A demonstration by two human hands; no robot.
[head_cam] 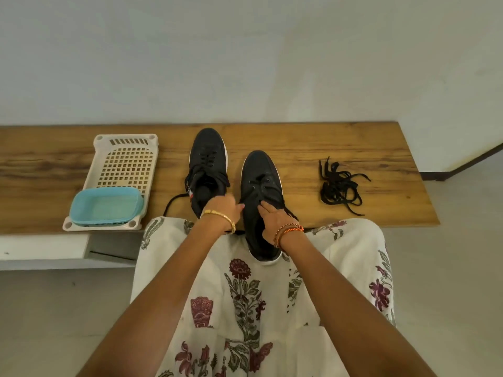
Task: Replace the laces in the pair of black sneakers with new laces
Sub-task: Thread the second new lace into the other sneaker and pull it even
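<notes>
On the desk (353, 137) our left hand (223, 206) and right hand (275, 216) curl onto the right sneaker's (261, 170) laces; spare laces (337, 186) lie well apart.

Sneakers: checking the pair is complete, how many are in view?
2. The left sneaker stands on the bench; the right sneaker overhangs its near edge onto the lap, both hands on it.
</notes>
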